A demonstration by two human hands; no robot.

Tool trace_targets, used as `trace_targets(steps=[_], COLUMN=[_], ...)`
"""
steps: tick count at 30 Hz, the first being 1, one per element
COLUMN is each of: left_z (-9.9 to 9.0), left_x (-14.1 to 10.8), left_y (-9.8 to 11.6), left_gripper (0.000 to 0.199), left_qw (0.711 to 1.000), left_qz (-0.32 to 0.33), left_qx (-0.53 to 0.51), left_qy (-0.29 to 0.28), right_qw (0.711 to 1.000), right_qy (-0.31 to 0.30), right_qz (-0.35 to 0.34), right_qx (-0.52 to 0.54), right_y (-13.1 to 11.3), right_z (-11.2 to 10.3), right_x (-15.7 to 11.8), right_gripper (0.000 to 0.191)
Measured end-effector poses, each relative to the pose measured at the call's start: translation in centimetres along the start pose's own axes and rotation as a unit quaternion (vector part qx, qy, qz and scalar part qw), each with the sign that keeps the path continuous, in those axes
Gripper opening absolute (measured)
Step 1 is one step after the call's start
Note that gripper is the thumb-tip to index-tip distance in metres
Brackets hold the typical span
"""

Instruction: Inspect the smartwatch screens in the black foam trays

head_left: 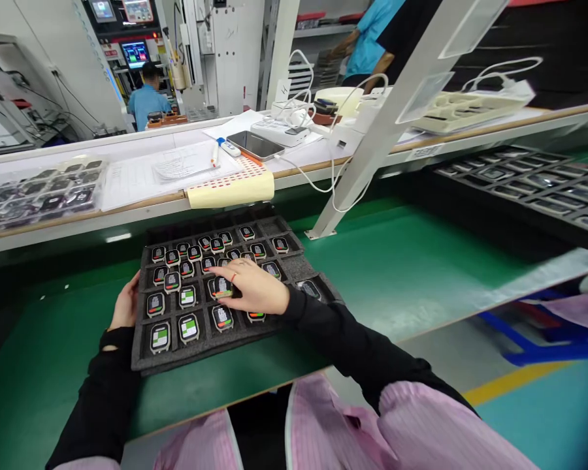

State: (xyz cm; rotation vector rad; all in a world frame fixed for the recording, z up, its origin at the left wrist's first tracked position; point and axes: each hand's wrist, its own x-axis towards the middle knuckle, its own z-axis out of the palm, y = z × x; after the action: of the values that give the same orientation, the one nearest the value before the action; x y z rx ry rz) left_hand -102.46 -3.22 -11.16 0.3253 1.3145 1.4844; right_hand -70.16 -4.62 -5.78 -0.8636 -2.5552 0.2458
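A dark grey foam tray (200, 349) divided into compartments lies on the green bench, holding several square smartwatch bodies without straps. Most of their screens are lit, some with black faces and some, like the front-left watch (160, 337), with green and white blocks. My left hand (125, 305) grips the tray's left side, its fingertips partly hidden by the edge. Over the middle of the tray, my right hand (257, 287) has its thumb and fingers closed around a smartwatch (222, 287) with a lit black screen.
Above the bench, a shelf (149, 207) carries papers, a phone (255, 145), a power strip (280, 130) and a clear tray of parts (44, 189). A slanted metal post (367, 147) stands right of the tray. Another watch tray (529, 179) sits far right. Co-workers (148, 104) are behind.
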Motion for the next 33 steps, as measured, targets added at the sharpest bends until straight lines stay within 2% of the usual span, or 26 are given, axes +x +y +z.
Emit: trace_targets(steps=[5,8,12,19,24,29,33], left_z=[-0.1,-0.3,-0.5,-1.1,-1.4,-1.2,-1.2], left_x=[0.1,0.2,0.5,1.1,1.1,0.7,0.8], left_y=[-0.2,-0.3,-0.4,-1.3,-1.4,-1.5,-1.7], left_gripper=[0.036,0.036,0.035,0.031,0.025,0.023,0.025], left_qw=[1.000,1.000,0.999,0.998,0.990,0.985,0.984], left_qz=[-0.015,-0.011,-0.009,0.039,0.104,0.122,0.124], left_qx=[0.003,0.002,0.008,0.043,0.093,0.123,0.130], left_qy=[-0.009,-0.020,-0.029,-0.022,0.029,0.024,0.020], right_qw=[1.000,1.000,0.999,0.999,1.000,0.997,0.996], right_qy=[-0.013,-0.007,-0.024,0.035,-0.015,-0.063,-0.067], right_qz=[0.004,0.004,0.017,0.032,-0.018,-0.046,-0.038], right_qx=[-0.018,-0.022,-0.027,0.005,0.017,-0.024,-0.047], right_y=[-0.6,-0.4,-0.2,0.3,0.1,0.0,0.2], right_z=[2.0,3.1,3.6,1.8,1.7,3.3,4.3], right_x=[3.4,4.4,3.9,2.2,2.8,5.0,5.9], right_gripper=[0.055,0.057,0.068,0.056,0.061,0.073,0.065])
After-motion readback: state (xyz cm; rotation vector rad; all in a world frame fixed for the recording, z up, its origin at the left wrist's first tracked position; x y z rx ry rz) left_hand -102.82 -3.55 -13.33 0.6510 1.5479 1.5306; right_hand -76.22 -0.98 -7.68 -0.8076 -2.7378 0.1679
